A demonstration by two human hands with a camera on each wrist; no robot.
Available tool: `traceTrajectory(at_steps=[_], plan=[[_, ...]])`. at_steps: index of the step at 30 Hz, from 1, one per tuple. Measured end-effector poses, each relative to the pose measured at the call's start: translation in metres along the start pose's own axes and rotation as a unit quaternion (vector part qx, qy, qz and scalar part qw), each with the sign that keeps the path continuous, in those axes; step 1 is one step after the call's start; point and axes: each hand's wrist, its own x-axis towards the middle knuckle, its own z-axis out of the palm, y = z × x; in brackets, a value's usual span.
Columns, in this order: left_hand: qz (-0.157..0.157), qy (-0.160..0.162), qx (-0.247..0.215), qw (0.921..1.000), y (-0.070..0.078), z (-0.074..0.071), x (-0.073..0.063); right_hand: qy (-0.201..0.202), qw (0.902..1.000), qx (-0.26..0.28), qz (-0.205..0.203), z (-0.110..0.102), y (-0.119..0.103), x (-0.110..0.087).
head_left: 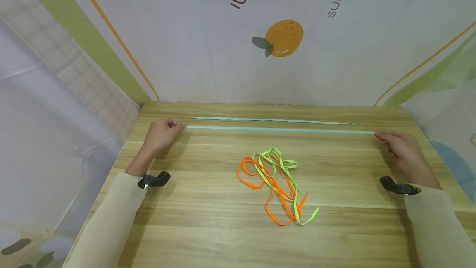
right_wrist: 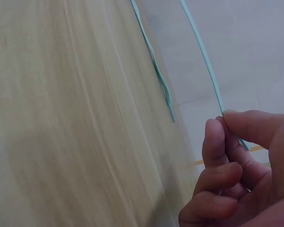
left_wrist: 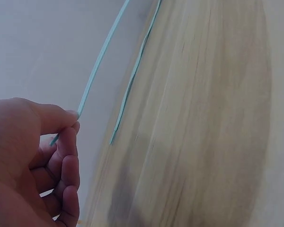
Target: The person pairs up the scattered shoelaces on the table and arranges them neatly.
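Observation:
A pale mint shoelace (head_left: pixel 279 129) is stretched straight between both hands, above the table. My left hand (head_left: pixel 162 135) pinches one end between thumb and index finger; in the left wrist view a short tip pokes out below the fingers (left_wrist: pixel 66 142). At the other end, my right hand (head_left: pixel 403 149) pinches the lace the same way, its tip showing under the thumb (right_wrist: pixel 255 125). A second mint shoelace (head_left: pixel 275 120) lies nearly straight on the table along the back edge, just beyond the held one.
An orange shoelace (head_left: pixel 247 183) and a lime-green shoelace (head_left: pixel 296 202) lie tangled together mid-table. The wooden table (head_left: pixel 208 235) ends at a hanging white cloth (head_left: pixel 208 61) printed with fruit. Each wrist wears a black camera band (head_left: pixel 158 179).

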Motion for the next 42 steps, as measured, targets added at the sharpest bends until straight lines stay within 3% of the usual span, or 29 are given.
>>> traceTrajectory(at_steps=[5, 18, 24, 29, 34, 38, 39, 42], plan=[[-0.001, 0.004, 0.011, 0.9999, -0.001, 0.004, 0.009, 0.021, 0.9986, -0.049, -0.003, 0.005, -0.003, 0.01], [-0.019, 0.019, 0.023, 0.9994, -0.005, 0.016, 0.031, 0.031, 0.9987, -0.04, 0.008, 0.017, -0.003, 0.03], [-0.026, 0.027, 0.035, 0.9987, -0.009, 0.021, 0.041, 0.047, 0.9946, -0.092, 0.007, 0.024, -0.005, 0.036], [-0.036, 0.021, 0.038, 0.9984, -0.009, 0.023, 0.045, 0.064, 0.9849, -0.16, 0.014, 0.027, -0.003, 0.043], [-0.043, 0.018, 0.025, 0.9986, -0.02, 0.026, 0.055, 0.076, 0.9639, -0.255, 0.002, 0.037, -0.006, 0.045], [-0.046, 0.015, 0.029, 0.9984, -0.022, 0.026, 0.06, 0.08, 0.9513, -0.297, -0.009, 0.042, -0.006, 0.048], [-0.053, 0.016, 0.043, 0.9976, -0.012, 0.024, 0.056, 0.082, 0.9491, -0.304, -0.011, 0.043, -0.006, 0.049], [-0.057, 0.007, 0.038, 0.9976, -0.019, 0.026, 0.063, 0.084, 0.9437, -0.319, -0.016, 0.046, -0.006, 0.05]])
